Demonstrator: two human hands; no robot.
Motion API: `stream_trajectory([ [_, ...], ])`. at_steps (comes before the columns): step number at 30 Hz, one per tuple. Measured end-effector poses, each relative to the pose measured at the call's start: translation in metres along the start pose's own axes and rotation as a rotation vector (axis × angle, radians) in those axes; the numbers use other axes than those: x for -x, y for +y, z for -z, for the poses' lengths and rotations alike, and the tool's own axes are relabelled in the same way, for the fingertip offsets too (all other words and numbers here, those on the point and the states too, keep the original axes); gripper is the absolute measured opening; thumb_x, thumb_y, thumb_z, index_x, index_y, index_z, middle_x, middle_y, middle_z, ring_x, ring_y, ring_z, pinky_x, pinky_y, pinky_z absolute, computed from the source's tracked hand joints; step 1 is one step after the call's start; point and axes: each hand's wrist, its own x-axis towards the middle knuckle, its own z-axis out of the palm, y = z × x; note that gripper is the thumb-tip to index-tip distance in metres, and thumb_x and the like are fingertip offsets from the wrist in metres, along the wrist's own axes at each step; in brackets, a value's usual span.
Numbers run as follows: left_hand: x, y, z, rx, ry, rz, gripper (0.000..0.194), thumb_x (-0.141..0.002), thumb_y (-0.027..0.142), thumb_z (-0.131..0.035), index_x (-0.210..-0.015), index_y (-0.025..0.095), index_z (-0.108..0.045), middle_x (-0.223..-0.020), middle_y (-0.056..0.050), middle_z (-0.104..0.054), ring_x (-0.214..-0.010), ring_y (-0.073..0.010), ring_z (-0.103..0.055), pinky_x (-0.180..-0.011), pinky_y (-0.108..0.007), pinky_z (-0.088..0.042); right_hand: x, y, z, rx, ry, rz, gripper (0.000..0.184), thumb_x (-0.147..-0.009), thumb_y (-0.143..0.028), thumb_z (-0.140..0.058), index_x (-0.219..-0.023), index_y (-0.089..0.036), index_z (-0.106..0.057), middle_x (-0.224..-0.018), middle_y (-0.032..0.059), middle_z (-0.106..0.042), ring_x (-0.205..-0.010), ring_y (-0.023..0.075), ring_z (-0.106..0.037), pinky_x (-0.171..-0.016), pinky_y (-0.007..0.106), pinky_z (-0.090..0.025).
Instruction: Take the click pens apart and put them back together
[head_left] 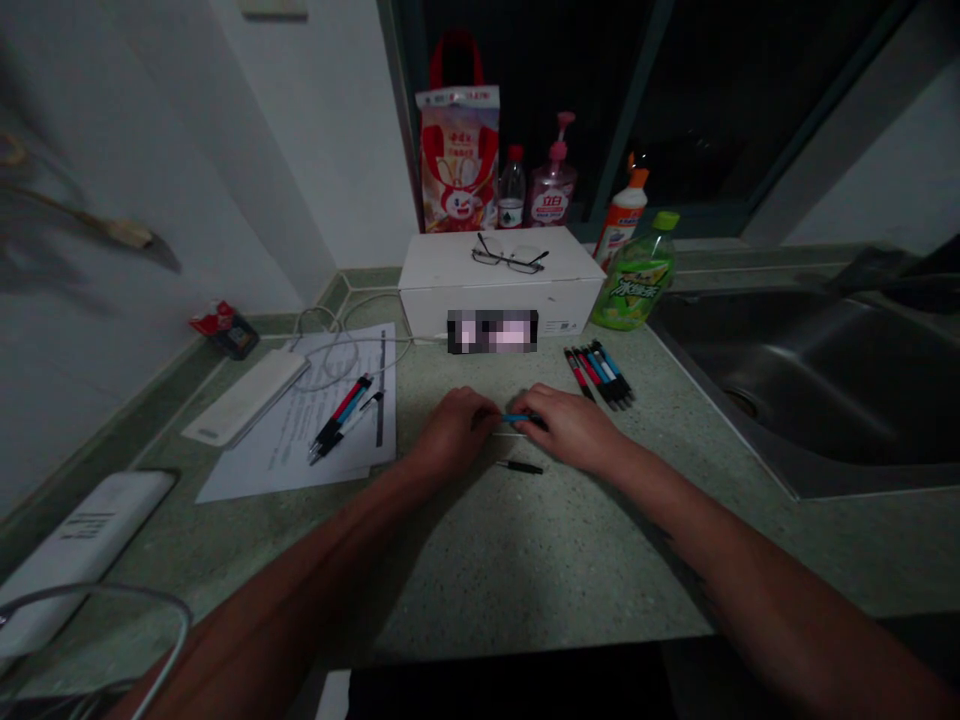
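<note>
Head cam: L hand (452, 434) & R hand (570, 430) meet on blue pen barrel (516, 418), fingers (486, 412) pinched narrow on it, over desk (570, 560). Black pen section (519, 467) lies just below, near hands. Small, steady moves suit this close work. Open desk toward front; pen bunch (601, 375) ahead R, steel sink (795, 390) edge further R, papers (300, 425) L.

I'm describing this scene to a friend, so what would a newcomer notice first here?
The left hand and right hand meet mid-counter on the speckled green countertop, gripping a blue pen barrel. Beyond them, eyeglasses rest on a white box, and a steel sink lies to the right.
</note>
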Motion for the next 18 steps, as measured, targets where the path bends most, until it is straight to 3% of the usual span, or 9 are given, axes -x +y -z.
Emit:
stream_trajectory([
  [5, 0.003, -0.003, -0.002, 0.125, 0.061, 0.049, 0.016, -0.090, 0.019, -0.065, -0.105, 0.017, -0.072, -0.098, -0.007, -0.071, -0.088, -0.0202, -0.063, -0.080, -0.036, -0.053, -0.001, 0.000, -0.001, -0.052, 0.059, -0.026, 0.011, -0.098, -0.026, -0.061, -0.106, -0.022, -0.067, -0.104, 0.0059, -0.070, -0.091, 0.0206, -0.065, -0.074, 0.030, -0.043],
  [8, 0.007, -0.006, 0.001, 0.109, 0.076, -0.011, 0.023, -0.089, 0.019, -0.069, -0.112, 0.017, -0.070, -0.101, -0.008, -0.071, -0.092, -0.0210, -0.063, -0.083, -0.036, -0.052, -0.001, 0.000, -0.001, -0.117, 0.128, -0.067, 0.011, -0.098, -0.026, -0.060, -0.106, -0.020, -0.065, -0.101, 0.0062, -0.070, -0.086, 0.0200, -0.066, -0.073, 0.030, -0.044],
  [13, 0.010, -0.002, 0.010, -0.122, -0.109, -0.144, 0.005, -0.090, 0.020, -0.068, -0.092, 0.018, -0.073, -0.095, -0.008, -0.070, -0.093, -0.0237, -0.062, -0.087, -0.039, -0.049, -0.001, 0.002, 0.001, -0.213, 0.245, -0.117, 0.017, -0.099, -0.028, -0.056, -0.112, -0.020, -0.062, -0.098, 0.0067, -0.073, -0.087, 0.0216, -0.068, -0.075, 0.032, -0.047],
  [18, 0.009, -0.002, 0.007, -0.259, -0.154, -0.147, 0.012, -0.094, 0.016, -0.061, -0.091, 0.015, -0.073, -0.096, -0.010, -0.070, -0.096, -0.0266, -0.062, -0.090, -0.042, -0.049, -0.001, 0.006, 0.002, -0.187, 0.263, -0.086, 0.021, -0.099, -0.028, -0.055, -0.115, -0.017, -0.064, -0.103, 0.0098, -0.072, -0.092, 0.0232, -0.068, -0.078, 0.034, -0.048],
])
